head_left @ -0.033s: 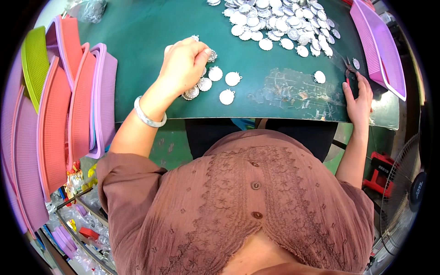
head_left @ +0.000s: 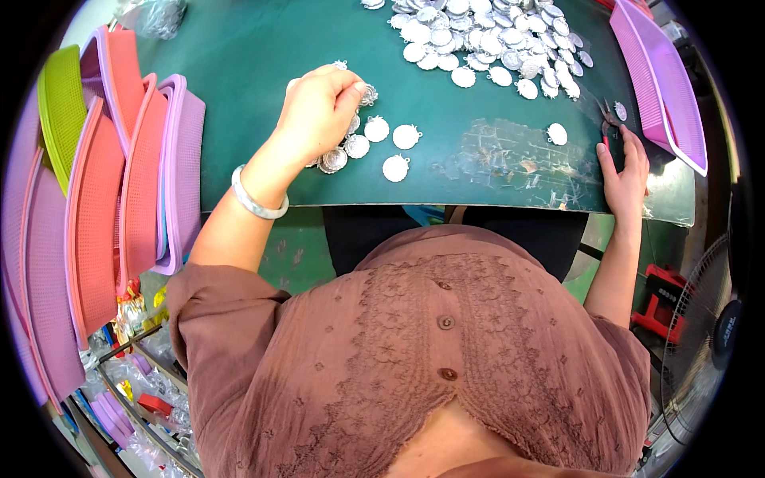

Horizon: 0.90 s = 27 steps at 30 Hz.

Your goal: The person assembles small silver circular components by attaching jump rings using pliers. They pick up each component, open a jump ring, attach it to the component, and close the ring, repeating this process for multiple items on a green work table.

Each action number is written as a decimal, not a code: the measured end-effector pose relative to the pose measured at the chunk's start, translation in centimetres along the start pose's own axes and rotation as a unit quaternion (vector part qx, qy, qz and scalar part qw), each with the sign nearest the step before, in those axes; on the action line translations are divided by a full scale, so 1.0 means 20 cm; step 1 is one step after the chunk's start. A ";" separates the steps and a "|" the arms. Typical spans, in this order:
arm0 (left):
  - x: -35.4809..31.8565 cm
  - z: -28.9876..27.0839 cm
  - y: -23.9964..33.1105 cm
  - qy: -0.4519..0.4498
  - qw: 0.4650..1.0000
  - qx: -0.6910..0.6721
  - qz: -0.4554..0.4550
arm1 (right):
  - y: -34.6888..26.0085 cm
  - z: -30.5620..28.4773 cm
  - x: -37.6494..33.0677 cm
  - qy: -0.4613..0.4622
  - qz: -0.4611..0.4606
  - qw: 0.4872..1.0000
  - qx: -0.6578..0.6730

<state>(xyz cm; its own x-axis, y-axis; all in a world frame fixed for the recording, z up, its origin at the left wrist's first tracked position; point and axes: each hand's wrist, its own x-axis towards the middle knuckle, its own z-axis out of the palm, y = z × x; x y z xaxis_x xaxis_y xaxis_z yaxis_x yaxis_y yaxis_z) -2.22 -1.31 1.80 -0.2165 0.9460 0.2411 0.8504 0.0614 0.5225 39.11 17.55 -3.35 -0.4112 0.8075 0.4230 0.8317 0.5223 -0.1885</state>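
Observation:
My left hand is above the table, fingers curled, its thumb and fingertips at a round silver pendant. Beneath and beside it lies a small cluster of similar pendants, partly hidden by the hand. Two pale-faced pendants lie separately just to its right. At the table's right side, my right hand is closed around the red handles of small pliers, their jaws pointing away from me. One loose pendant lies beside the jaws, and another is left of the pliers.
A big heap of silver pendants covers the far middle of the green table. A purple basket stands at the right edge. Stacked plastic baskets crowd the left side. A fan is at the lower right.

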 end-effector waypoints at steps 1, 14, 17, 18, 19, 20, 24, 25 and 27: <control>0.00 -0.01 0.00 -0.011 0.999 -0.024 -0.042 | 0.00 0.01 -0.01 0.002 0.000 1.000 0.000; 0.02 -0.06 0.01 -0.043 0.996 0.058 0.050 | 0.00 0.02 -0.01 0.019 0.005 1.000 0.001; -0.04 -0.09 0.02 -0.079 0.986 0.086 0.122 | 0.00 0.03 -0.01 0.026 -0.003 1.000 0.001; -0.07 -0.08 0.04 -0.086 0.983 0.101 0.130 | 0.00 0.03 -0.01 0.026 -0.002 1.000 0.000; -0.10 -0.07 0.07 -0.093 0.979 0.115 0.139 | 0.01 0.02 -0.01 0.025 0.000 1.000 -0.001; -0.12 -0.07 0.10 -0.094 0.975 0.134 0.148 | 0.01 0.03 -0.01 0.024 0.000 1.000 0.001; -0.14 -0.02 0.12 -0.078 0.974 0.169 0.131 | 0.00 0.03 -0.01 0.023 0.002 1.000 0.004; -0.15 -0.01 0.11 -0.076 0.974 0.169 0.130 | 0.00 0.03 -0.01 0.022 0.003 1.000 0.006; -0.16 0.00 0.10 -0.072 0.974 0.169 0.131 | 0.00 0.03 -0.01 0.020 0.005 1.000 0.008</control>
<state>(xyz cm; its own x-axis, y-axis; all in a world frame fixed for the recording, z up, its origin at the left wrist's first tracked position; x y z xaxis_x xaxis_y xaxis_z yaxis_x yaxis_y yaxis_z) 0.17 -4.12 2.05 0.0783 0.9766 0.2001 0.9819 -0.1102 0.1538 38.97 17.51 -3.88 -0.3873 0.8008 0.4568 0.8294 0.5190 -0.2067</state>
